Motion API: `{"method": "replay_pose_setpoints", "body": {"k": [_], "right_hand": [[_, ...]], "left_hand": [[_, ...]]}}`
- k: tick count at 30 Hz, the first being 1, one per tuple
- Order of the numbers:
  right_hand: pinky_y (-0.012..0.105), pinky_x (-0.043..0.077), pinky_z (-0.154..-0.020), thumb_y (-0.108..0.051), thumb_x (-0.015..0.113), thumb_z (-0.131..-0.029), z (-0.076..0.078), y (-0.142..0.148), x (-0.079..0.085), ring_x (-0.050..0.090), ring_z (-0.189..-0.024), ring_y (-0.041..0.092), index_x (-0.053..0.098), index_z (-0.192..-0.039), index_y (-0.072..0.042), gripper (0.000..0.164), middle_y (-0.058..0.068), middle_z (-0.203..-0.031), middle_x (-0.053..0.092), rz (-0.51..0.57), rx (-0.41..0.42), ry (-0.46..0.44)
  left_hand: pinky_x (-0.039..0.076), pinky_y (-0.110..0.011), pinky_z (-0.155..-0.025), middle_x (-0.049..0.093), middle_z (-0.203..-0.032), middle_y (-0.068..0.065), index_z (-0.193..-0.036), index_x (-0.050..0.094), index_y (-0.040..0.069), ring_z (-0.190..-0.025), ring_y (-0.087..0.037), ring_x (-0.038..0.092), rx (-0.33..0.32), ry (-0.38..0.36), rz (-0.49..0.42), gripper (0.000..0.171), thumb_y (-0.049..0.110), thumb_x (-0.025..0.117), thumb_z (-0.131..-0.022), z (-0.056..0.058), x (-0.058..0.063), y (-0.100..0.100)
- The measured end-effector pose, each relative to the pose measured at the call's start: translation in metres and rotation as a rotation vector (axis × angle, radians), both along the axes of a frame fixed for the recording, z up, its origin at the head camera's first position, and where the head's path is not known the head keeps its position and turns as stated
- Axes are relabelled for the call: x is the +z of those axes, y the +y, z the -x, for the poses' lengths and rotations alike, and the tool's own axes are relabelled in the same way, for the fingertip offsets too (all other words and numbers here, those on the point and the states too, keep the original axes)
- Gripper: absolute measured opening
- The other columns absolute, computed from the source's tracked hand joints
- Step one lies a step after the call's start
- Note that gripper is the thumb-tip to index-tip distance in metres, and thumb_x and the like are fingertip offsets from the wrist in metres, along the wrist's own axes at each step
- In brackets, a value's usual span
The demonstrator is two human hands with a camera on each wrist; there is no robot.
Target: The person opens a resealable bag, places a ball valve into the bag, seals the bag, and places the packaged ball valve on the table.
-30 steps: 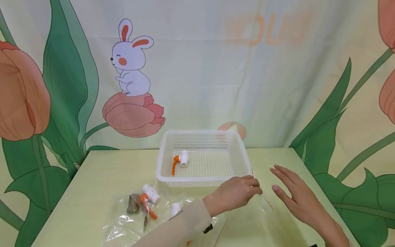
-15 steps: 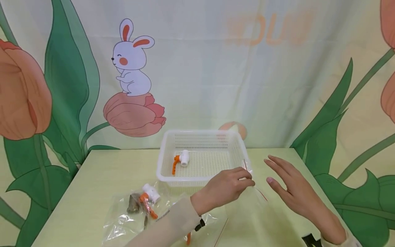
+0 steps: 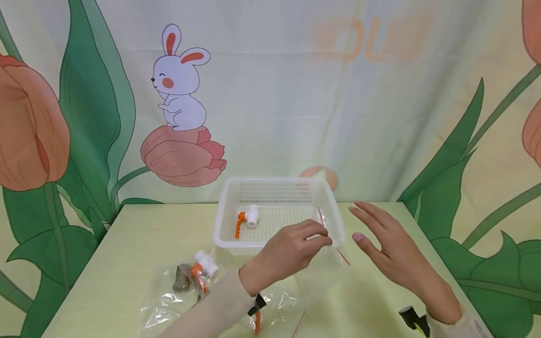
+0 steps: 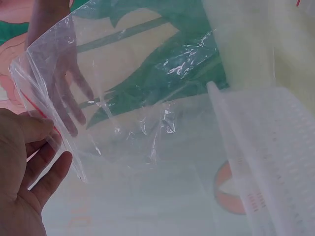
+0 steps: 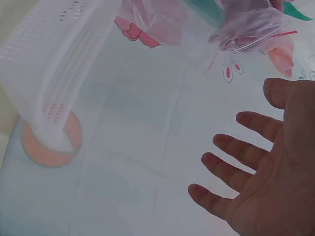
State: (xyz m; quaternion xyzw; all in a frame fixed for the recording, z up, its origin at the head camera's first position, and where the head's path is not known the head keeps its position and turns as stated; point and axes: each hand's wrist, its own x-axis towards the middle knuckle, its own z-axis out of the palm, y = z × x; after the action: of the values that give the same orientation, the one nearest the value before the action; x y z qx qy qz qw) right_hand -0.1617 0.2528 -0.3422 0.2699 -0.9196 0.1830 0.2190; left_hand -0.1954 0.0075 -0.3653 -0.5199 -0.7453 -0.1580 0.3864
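A clear zip-lock bag with a red seal line (image 4: 113, 103) hangs from my left hand (image 3: 291, 249), whose thumb and fingers pinch it at its edge. In the left wrist view the bag looks flat, with nothing visible inside. My right hand (image 3: 390, 244) is held to the right of the bag, fingers spread and holding nothing; the right wrist view shows its palm (image 5: 270, 167). Just behind the left hand stands a white plastic basket (image 3: 221, 220), its front right part overlapped by the bag. In it lies a white ball valve (image 3: 252, 216) with an orange handle.
At the table's (image 3: 105, 263) front left lie more clear bags. One holds a white valve (image 3: 206, 264) with an orange handle and a dull brownish metal fitting (image 3: 182, 278). My left sleeve hides part of another bag with an orange handle (image 3: 257, 323). A printed curtain (image 3: 270, 103) hangs behind the table.
My left hand has moved left with the bag, from beside the basket's right corner to in front of it. My right hand has followed, shifting left and slightly up, still spread.
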Motion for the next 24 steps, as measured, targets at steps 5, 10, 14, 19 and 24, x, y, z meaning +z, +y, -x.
{"method": "replay_pose_setpoints", "body": {"k": [5,10,14,19,24], "right_hand": [[0.049,0.036,-0.103,-0.026,0.063,-0.088,0.001,-0.009,0.009,0.039,-0.133,0.024,0.041,-0.140,-0.026,0.056,-0.001,-0.147,0.039,0.005,0.021,0.012],[0.046,0.035,-0.105,-0.026,0.062,-0.088,0.001,-0.022,0.018,0.040,-0.133,0.021,0.043,-0.139,-0.025,0.054,-0.002,-0.145,0.041,0.018,0.040,0.033],[0.045,0.035,-0.105,-0.026,0.062,-0.088,0.001,-0.032,0.024,0.039,-0.133,0.021,0.045,-0.138,-0.023,0.053,-0.002,-0.145,0.042,0.025,0.067,0.060],[0.043,0.036,-0.105,-0.025,0.062,-0.088,0.003,-0.041,0.029,0.040,-0.133,0.020,0.045,-0.138,-0.023,0.052,-0.002,-0.144,0.042,0.044,0.090,0.078],[0.039,0.036,-0.106,-0.027,0.058,-0.091,0.005,-0.052,0.031,0.039,-0.134,0.015,0.043,-0.139,-0.025,0.050,-0.006,-0.145,0.041,0.072,0.118,0.042]], "left_hand": [[0.048,-0.013,-0.081,0.063,-0.095,0.007,-0.092,0.066,0.016,-0.091,-0.005,0.060,-0.015,0.016,-0.042,0.011,0.008,0.061,-0.087,-0.006,0.008,-0.010],[0.049,-0.015,-0.085,0.064,-0.095,0.007,-0.091,0.066,0.015,-0.093,-0.006,0.061,-0.026,0.023,-0.098,0.011,0.006,0.062,-0.086,-0.009,0.018,-0.023],[0.050,-0.017,-0.085,0.065,-0.094,0.005,-0.091,0.066,0.013,-0.093,-0.008,0.062,-0.031,0.010,-0.157,0.011,0.004,0.063,-0.085,-0.009,0.025,-0.032],[0.051,-0.019,-0.084,0.065,-0.094,0.004,-0.091,0.066,0.012,-0.093,-0.009,0.062,-0.030,0.001,-0.176,0.011,0.003,0.062,-0.086,-0.008,0.028,-0.043],[0.052,-0.022,-0.084,0.064,-0.093,0.000,-0.091,0.067,0.009,-0.092,-0.013,0.062,-0.078,-0.003,-0.204,0.011,0.002,0.061,-0.086,-0.010,0.025,-0.056]]}}
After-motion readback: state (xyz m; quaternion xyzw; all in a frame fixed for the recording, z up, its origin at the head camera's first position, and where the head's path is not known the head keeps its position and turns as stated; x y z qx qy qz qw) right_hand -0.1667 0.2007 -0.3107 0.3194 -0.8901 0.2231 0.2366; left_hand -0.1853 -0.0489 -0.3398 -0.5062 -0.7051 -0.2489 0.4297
